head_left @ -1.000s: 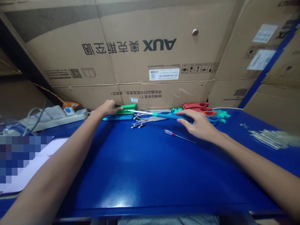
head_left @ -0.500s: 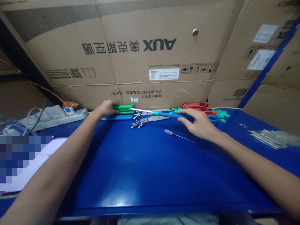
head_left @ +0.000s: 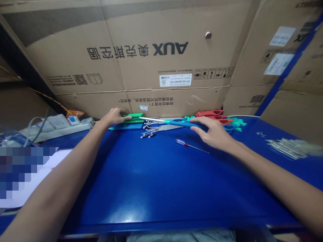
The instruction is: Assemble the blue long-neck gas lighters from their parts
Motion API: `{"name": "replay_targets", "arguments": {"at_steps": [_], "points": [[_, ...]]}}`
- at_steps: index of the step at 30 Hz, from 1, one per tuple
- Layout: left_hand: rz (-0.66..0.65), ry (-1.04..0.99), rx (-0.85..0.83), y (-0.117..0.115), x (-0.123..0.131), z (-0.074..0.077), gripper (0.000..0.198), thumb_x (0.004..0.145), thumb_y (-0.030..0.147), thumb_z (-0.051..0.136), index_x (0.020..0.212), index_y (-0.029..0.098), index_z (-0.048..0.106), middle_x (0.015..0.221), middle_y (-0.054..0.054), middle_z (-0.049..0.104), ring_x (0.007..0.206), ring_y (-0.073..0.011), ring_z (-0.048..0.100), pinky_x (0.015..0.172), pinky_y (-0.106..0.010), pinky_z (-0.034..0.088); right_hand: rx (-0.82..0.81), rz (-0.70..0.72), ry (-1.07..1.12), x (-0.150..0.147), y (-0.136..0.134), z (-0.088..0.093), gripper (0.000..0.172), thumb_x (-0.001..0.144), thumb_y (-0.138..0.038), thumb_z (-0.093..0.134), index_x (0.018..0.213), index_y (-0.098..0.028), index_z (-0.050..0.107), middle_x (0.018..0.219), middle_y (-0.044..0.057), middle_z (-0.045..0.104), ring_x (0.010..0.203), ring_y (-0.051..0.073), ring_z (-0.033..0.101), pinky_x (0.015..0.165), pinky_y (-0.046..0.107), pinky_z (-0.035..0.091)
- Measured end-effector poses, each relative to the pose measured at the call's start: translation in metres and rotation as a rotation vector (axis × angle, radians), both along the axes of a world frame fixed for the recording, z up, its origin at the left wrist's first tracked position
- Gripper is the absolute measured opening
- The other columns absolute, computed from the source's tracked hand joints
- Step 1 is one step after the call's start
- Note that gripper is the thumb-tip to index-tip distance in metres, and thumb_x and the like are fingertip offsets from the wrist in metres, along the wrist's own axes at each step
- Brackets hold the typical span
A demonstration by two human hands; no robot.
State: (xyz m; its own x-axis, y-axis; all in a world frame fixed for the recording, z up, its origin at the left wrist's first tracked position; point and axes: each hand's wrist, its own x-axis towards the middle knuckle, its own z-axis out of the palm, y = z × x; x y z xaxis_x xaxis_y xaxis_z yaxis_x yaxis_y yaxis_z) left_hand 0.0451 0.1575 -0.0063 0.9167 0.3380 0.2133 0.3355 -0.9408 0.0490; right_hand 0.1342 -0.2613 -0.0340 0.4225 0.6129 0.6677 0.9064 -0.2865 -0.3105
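Observation:
At the back left of the table, my left hand [head_left: 116,116] is closed at the left end of the topmost green plastic piece [head_left: 137,115] of a small stack, its thumb along the front; some fingers are hidden. A blue plastic piece [head_left: 133,126] lies in front of that stack. My right hand [head_left: 212,130] grips a blue-handled tool [head_left: 176,123] with a turquoise collar and a thin metal shaft pointing left. Its shaft tip is close to the green pieces. Below the tool lie several thin rods with wired black ends [head_left: 151,136].
A clear-handled screwdriver [head_left: 182,142] lies on the blue table [head_left: 151,181]. Red handle pieces [head_left: 209,113] and turquoise parts [head_left: 238,121] are at the back right, with bagged metal rods [head_left: 287,149] further right. A power strip [head_left: 60,126] sits left; a cardboard wall [head_left: 141,74] stands behind.
My left thumb has come forward and right along the front of the top green piece. My right hand and the blue-handled tool are nearly still; the view has shifted slightly.

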Motion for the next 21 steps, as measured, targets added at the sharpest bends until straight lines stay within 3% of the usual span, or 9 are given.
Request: {"name": "replay_targets", "arguments": {"at_steps": [6, 12, 16, 21], "points": [[-0.011, -0.028, -0.021, -0.001, 0.000, 0.001, 0.056, 0.073, 0.061, 0.055, 0.105, 0.017, 0.069, 0.106, -0.009, 0.071, 0.100, -0.0262, 0.065, 0.087, -0.031, 0.048, 0.006, -0.001, -0.012, 0.001, -0.001, -0.001, 0.025, 0.087, -0.024, 0.057, 0.107, -0.013, 0.066, 0.106, 0.010, 0.070, 0.099, 0.022, 0.065, 0.089, 0.038, 0.052], [-0.021, -0.118, 0.030, -0.011, -0.003, 0.016, 0.051, 0.070, 0.058, 0.059, 0.099, 0.017, 0.069, 0.100, -0.009, 0.072, 0.094, -0.0245, 0.065, 0.079, -0.028, 0.048, 0.013, -0.013, -0.013, 0.001, -0.002, 0.002, 0.025, 0.088, -0.026, 0.056, 0.107, -0.014, 0.066, 0.104, 0.009, 0.070, 0.096, 0.022, 0.065, 0.086, 0.037, 0.052], [-0.072, 0.076, 0.182, -0.028, -0.010, 0.019, 0.048, 0.073, 0.061, 0.054, 0.091, 0.020, 0.072, 0.087, -0.008, 0.072, 0.082, -0.0239, 0.065, 0.069, -0.027, 0.046, 0.047, -0.022, -0.021, -0.001, -0.004, 0.006, 0.024, 0.088, -0.027, 0.057, 0.107, -0.015, 0.066, 0.104, 0.008, 0.070, 0.096, 0.022, 0.065, 0.086, 0.037, 0.052], [-0.114, 0.226, 0.238, -0.042, -0.021, 0.005, 0.038, 0.073, 0.052, 0.056, 0.092, 0.024, 0.073, 0.090, -0.007, 0.073, 0.082, -0.0249, 0.066, 0.070, -0.029, 0.046, 0.102, -0.018, -0.048, -0.004, -0.006, 0.009, 0.023, 0.088, -0.028, 0.057, 0.105, -0.016, 0.066, 0.102, 0.007, 0.070, 0.095, 0.021, 0.065, 0.085, 0.036, 0.052]]}}
